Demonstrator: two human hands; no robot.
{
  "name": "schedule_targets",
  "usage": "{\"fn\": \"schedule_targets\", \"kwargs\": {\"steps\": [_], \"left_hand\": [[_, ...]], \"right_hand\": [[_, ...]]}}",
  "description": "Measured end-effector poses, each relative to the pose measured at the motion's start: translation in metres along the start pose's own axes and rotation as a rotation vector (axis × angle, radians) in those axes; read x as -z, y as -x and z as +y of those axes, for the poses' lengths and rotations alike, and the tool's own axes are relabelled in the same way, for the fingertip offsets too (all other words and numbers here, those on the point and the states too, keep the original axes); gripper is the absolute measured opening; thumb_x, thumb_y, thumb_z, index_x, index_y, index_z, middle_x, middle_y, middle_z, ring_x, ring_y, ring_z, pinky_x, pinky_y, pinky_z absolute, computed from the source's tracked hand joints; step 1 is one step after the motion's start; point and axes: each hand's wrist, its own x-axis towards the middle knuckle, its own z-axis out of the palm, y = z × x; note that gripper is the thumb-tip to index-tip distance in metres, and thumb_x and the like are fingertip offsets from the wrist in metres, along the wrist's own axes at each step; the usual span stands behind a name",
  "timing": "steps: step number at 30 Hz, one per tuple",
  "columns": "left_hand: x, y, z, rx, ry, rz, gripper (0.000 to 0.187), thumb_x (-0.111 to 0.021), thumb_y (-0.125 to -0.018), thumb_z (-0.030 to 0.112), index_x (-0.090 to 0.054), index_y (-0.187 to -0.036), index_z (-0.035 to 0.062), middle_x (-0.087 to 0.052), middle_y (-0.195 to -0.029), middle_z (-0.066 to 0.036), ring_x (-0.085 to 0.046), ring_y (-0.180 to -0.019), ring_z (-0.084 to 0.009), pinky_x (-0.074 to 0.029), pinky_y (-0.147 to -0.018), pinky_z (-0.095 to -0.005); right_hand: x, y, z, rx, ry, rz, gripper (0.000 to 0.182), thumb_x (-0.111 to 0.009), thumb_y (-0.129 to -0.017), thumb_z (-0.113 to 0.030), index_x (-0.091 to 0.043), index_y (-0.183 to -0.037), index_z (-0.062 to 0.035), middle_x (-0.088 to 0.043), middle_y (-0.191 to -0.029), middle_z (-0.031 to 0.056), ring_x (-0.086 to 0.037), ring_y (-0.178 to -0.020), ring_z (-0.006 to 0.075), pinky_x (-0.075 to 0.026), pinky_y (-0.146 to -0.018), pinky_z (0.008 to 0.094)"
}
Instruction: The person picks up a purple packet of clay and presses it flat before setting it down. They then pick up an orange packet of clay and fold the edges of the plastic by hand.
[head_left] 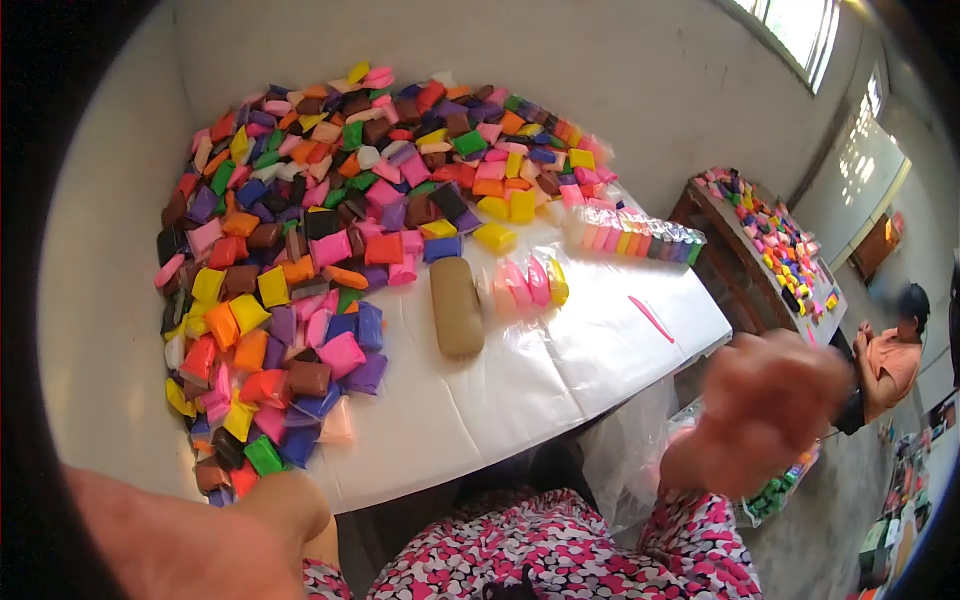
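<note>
A big heap of small clay packets [330, 220] in many colours covers the left and far part of a white-covered table [520, 390]. My left hand [288, 508] rests at the table's near edge, beside a green packet [263, 455]; its fingers are hidden. My right hand [768, 412] is blurred, off the table's right corner, above a clear plastic bag [640, 450]. I cannot tell whether it holds anything. A brown oblong case [457, 305] lies mid-table next to a few pink and yellow packets [525, 283].
A clear sleeve with a row of coloured packets [635, 235] lies at the far right of the table, a pink stick [650, 318] nearer. A second table with packets [770, 235] stands to the right. A person in an orange shirt [890, 362] sits there.
</note>
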Motion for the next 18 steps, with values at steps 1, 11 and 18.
{"fn": "schedule_targets", "kwargs": {"steps": [1, 11, 18], "left_hand": [[0.002, 0.000, 0.003, -0.012, 0.006, 0.009, 0.078, -0.048, -0.090, 0.060, -0.042, -0.132, -0.0050, -0.053, -0.125, -0.027, -0.056, -0.102, -0.0266, -0.046, -0.088, -0.0420], [0.016, 0.002, 0.020, -0.082, 0.021, 0.042, 0.072, -0.050, -0.091, 0.056, -0.039, -0.135, -0.0003, -0.053, -0.124, -0.025, -0.055, -0.100, -0.0263, -0.047, -0.087, -0.0452], [0.023, 0.002, 0.028, -0.114, 0.023, 0.046, 0.069, -0.051, -0.091, 0.053, -0.038, -0.136, 0.0029, -0.053, -0.122, -0.023, -0.054, -0.100, -0.0260, -0.047, -0.087, -0.0475]], "right_hand": [[0.000, -0.007, -0.014, 0.090, -0.042, 0.001, 0.037, -0.066, -0.081, -0.008, -0.050, -0.114, -0.0006, -0.060, -0.079, 0.0088, -0.054, -0.058, 0.0148, -0.043, -0.049, 0.0262], [-0.002, -0.037, -0.053, 0.402, -0.255, -0.044, 0.038, -0.069, -0.082, -0.013, -0.049, -0.113, -0.0025, -0.058, -0.077, 0.0066, -0.051, -0.053, 0.0143, -0.041, -0.046, 0.0263], [0.003, -0.039, -0.076, 0.476, -0.271, -0.058, 0.036, -0.069, -0.081, -0.011, -0.050, -0.111, -0.0024, -0.059, -0.077, 0.0073, -0.052, -0.054, 0.0151, -0.042, -0.047, 0.0268]]}}
